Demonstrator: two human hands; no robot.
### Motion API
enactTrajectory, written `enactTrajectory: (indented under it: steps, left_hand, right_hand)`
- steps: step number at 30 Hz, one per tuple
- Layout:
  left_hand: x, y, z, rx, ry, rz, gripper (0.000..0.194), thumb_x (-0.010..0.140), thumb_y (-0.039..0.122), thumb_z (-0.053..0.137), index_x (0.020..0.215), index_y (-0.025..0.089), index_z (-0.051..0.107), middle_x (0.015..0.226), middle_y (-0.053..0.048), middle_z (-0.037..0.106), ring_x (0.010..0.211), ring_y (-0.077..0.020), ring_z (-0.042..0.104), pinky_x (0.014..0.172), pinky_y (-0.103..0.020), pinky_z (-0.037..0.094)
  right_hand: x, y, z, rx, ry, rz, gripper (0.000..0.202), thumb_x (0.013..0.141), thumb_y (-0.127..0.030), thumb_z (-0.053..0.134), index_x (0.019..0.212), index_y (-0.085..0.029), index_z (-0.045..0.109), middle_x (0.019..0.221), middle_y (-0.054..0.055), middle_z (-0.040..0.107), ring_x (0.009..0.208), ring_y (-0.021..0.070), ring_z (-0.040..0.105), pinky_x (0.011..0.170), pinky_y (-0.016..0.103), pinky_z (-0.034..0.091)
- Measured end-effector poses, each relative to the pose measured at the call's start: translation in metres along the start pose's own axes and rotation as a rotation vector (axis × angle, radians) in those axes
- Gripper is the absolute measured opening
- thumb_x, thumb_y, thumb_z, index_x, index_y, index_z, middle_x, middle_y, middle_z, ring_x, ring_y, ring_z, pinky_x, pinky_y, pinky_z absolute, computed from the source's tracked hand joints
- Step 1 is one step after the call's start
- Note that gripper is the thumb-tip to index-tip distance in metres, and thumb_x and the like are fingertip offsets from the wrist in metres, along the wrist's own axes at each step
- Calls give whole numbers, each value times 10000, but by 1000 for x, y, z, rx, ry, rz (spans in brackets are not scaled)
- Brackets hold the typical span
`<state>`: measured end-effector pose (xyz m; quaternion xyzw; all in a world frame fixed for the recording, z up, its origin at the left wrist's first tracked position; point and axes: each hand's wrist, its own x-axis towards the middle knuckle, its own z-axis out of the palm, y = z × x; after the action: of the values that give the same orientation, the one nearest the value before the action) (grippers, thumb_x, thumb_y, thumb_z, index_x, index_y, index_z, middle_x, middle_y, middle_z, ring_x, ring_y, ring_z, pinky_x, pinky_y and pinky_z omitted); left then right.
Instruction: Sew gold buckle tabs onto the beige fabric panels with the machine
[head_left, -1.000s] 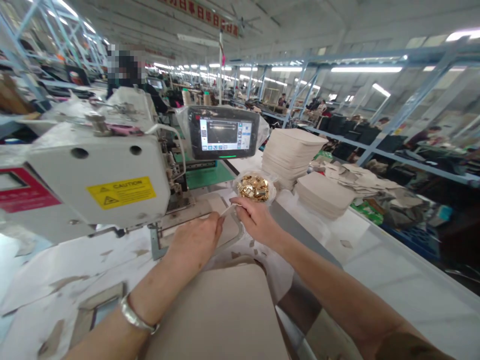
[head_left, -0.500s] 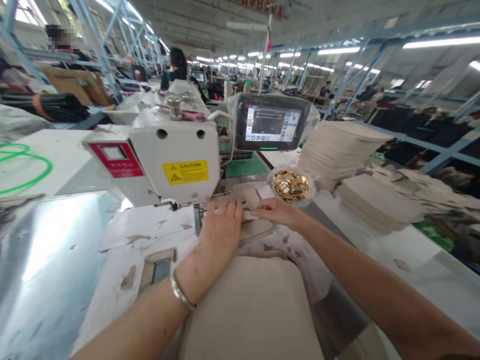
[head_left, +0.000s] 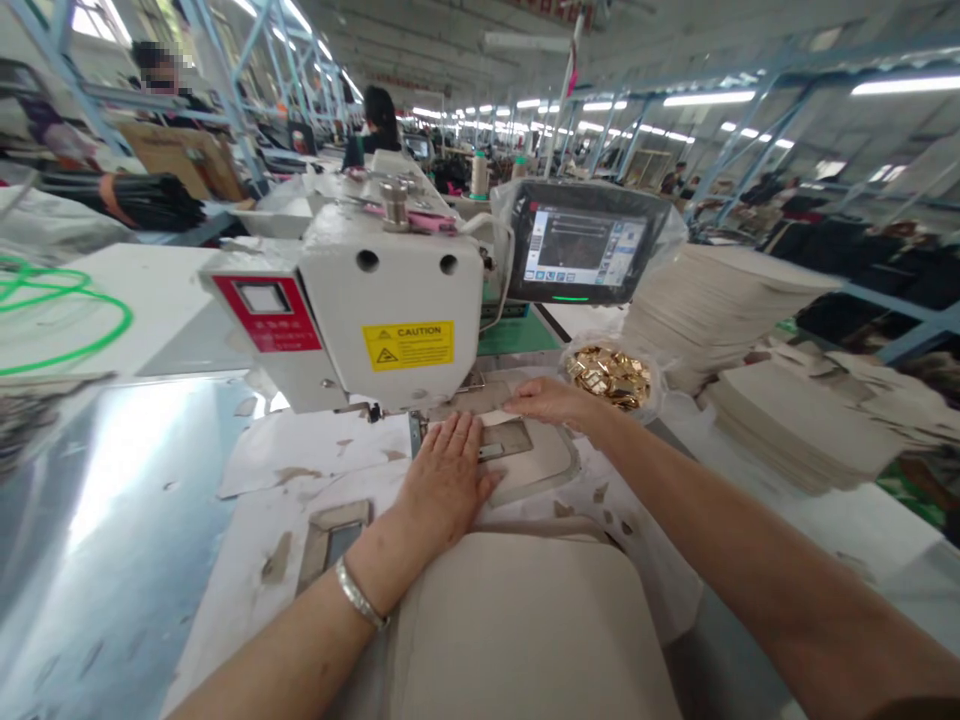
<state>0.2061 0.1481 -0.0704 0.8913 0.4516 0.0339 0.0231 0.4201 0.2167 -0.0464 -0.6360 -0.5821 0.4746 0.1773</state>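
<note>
Left hand [head_left: 444, 480] lies palm down at left side of flat beige panel [head_left: 551, 462], fingers together, thumb angled right. Right hand [head_left: 556, 402] reaches from right, fingers curled, pinching thin beige strip [head_left: 498, 417] at far edge of panel's rectangular opening.

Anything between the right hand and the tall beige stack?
Yes: a bowl of gold pieces sits between the right hand and tall stack, head view.
</note>
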Motion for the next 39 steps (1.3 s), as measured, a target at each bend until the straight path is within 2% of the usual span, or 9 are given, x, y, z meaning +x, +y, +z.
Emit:
enactTrajectory:
  steps: [6,11,18,29,35,39]
  left_hand:
    - [-1,4,-3,-4,-6,-58,698,943,451,448,1467,6,326,1559,-215,276,1456,-342,246,1187,-489,265]
    - [-2,5,-3,3,-38,-71,726,946,466,434,1472,-17,301,1560,-234,263,1463,-355,219,1204,-490,210]
    - [-3,7,-6,25,-27,-139,736,937,462,456,1466,-29,311,1550,-253,280,1445,-405,238,1187,-508,235]
    - [-5,3,-3,60,0,-85,772,916,498,468,1450,-43,332,1529,-284,282,1439,-375,273,1170,-487,280]
    - [-7,0,1,47,25,-49,772,922,494,462,1452,-49,323,1536,-277,285,1444,-374,264,1181,-469,260]
    - [-8,6,2,57,32,-105,747,912,472,488,1434,-47,362,1512,-284,328,1428,-374,305,1161,-474,292]
  right_hand:
    - [11,-5,-7,3,-121,76,470,631,-534,799,675,-191,481,454,-106,330,411,43,219,415,229,90]
    - [15,-14,-3,-80,-126,39,459,648,-494,792,623,-185,453,447,-101,312,422,39,226,442,253,91]
    - [22,-11,-6,-109,-146,40,395,665,-469,772,644,-184,498,412,-106,315,387,43,212,415,247,90]
    - [23,-8,-5,-66,-110,26,314,641,-388,731,627,-192,486,394,-108,312,374,44,216,398,234,96]
    - [20,-4,2,7,-21,-6,279,618,-366,694,626,-191,477,413,-116,304,382,37,201,405,230,83]
    - [20,-2,4,15,-26,-16,284,612,-372,695,632,-192,475,425,-119,307,389,37,205,412,231,80]
